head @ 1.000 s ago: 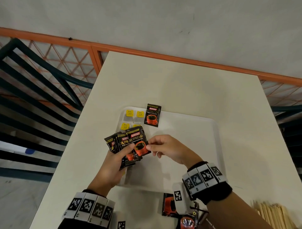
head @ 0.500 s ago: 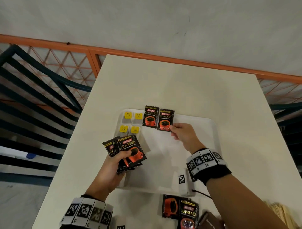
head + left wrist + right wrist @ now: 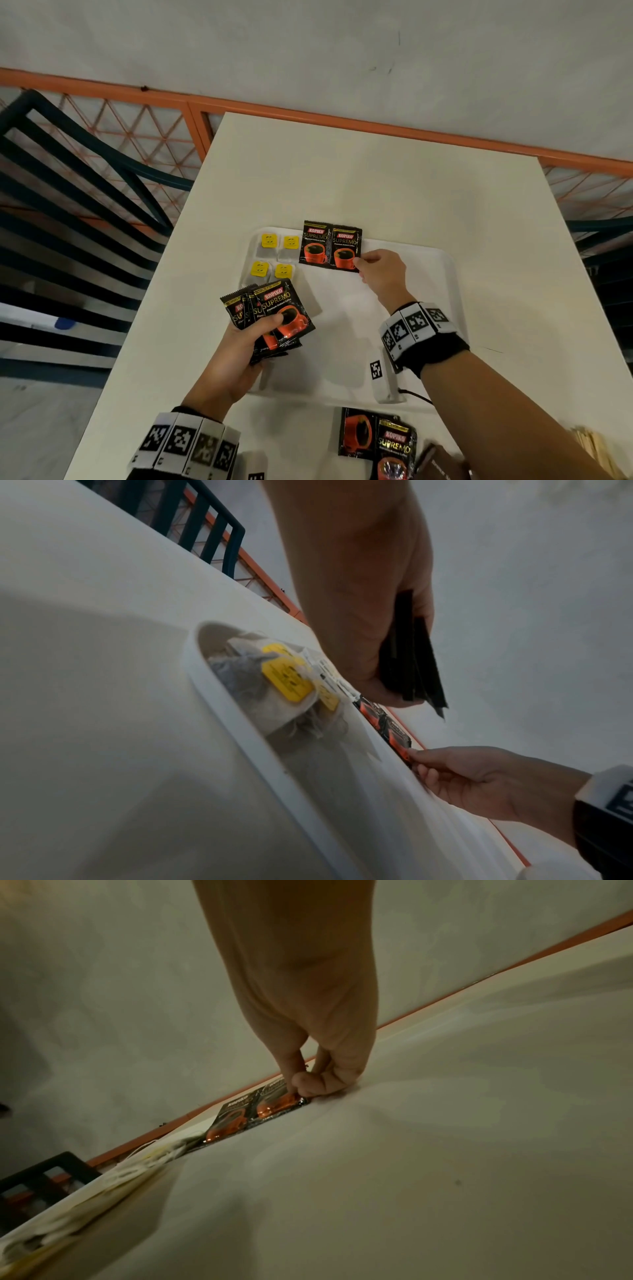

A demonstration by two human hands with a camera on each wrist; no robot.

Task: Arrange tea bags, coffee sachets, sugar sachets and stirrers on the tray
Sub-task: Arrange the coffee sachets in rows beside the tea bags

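Coffee sachets: the second sachet [image 3: 346,247] is being set beside the first sachet [image 3: 315,242] along the tray's [image 3: 442,274] far rim.

The right hand [image 3: 382,275] pinches the second sachet's near right corner between thumb and forefinger, the packet lying flat and edge to edge with its neighbour, at about twelve o'clock on the tray; the left hand [image 3: 239,346] grips a fanned stack of sachets [image 3: 270,315] at roughly eight o'clock, thumb curled over the top one. Four tea bags [image 3: 275,255] fill the ten o'clock corner. I judge the next move is to let go and draw another packet from the fan. The row hugs the far rim (little slack there), while from one through five o'clock the tray floor is bare. More sachets [image 3: 376,438] and stirrers [image 3: 594,448] wait on the table [image 3: 376,178] at six.
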